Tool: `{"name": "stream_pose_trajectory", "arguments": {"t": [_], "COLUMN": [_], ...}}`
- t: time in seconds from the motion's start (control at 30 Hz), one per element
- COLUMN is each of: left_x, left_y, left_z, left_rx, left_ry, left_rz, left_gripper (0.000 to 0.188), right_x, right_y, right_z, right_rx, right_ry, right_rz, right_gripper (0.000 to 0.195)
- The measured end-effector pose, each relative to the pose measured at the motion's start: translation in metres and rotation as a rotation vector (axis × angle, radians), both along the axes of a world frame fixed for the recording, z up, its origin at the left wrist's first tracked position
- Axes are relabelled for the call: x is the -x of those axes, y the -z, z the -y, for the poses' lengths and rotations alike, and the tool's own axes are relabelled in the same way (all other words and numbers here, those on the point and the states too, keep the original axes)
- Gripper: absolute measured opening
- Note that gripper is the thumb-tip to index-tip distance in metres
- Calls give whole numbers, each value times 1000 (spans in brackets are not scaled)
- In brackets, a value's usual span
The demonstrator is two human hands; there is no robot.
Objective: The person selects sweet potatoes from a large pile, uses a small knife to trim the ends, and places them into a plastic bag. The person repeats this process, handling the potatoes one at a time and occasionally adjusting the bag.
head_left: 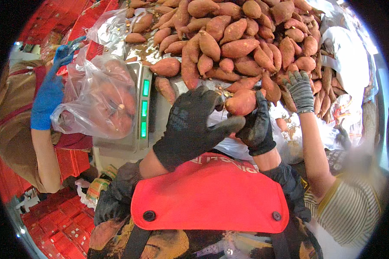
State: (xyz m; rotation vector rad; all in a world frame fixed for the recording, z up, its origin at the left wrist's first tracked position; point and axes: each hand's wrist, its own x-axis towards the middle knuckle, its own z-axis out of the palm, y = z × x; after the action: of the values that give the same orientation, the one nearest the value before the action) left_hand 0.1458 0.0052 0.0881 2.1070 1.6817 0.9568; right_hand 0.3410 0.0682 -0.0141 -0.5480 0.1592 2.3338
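Observation:
My right hand (257,128), in a black glove, grips a reddish sweet potato (242,102) from its right side. Thumb and fingers spread, my left hand (194,121) in a matching glove is at the potato's left end; whether it touches is unclear. Thin root hairs hang from that end. Below both hands is a clear plastic bag (231,146), partly hidden by them. A large pile of sweet potatoes (239,48) rises just beyond on the metal table, and one loose sweet potato (165,90) lies beyond my left hand.
A digital scale (144,106) with lit green displays stands left, bearing a clear bag of sweet potatoes (113,97). A co-worker's blue-gloved hand (48,97) is beside it. At right, another person's grey-gloved hand (299,87) touches the pile. Red crates (61,223) are lower left.

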Motion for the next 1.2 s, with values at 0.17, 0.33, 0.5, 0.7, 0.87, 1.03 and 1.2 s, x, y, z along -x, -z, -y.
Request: {"name": "stream_pose_trajectory", "arguments": {"t": [0.17,0.33,0.5,0.7,0.87,1.03,1.2], "left_x": [-2,-3,39,57,-4,-12,15], "left_y": [6,14,60,66,13,30,-1], "left_z": [-3,-3,-7,-14,-6,1,-2], "left_rx": [28,96,324,241,377,248,592], "left_ry": [-121,-86,-284,-242,47,-38,45], "left_rz": [-140,174,430,369,250,441,1504], "left_gripper": [20,17,25,41,35,28,29], "right_x": [14,10,12,-7,2,1,-47], "right_y": [-22,2,-10,-6,-7,2,20], "right_z": [7,10,11,-4,-3,-3,-17], "right_rx": [-78,105,112,66,32,-121,-442], "right_ry": [-6,6,-74,57,20,34,88], "right_rz": [298,20,-65,-34,98,126,545], "right_gripper": [50,51,47,44,46,44,44]}}
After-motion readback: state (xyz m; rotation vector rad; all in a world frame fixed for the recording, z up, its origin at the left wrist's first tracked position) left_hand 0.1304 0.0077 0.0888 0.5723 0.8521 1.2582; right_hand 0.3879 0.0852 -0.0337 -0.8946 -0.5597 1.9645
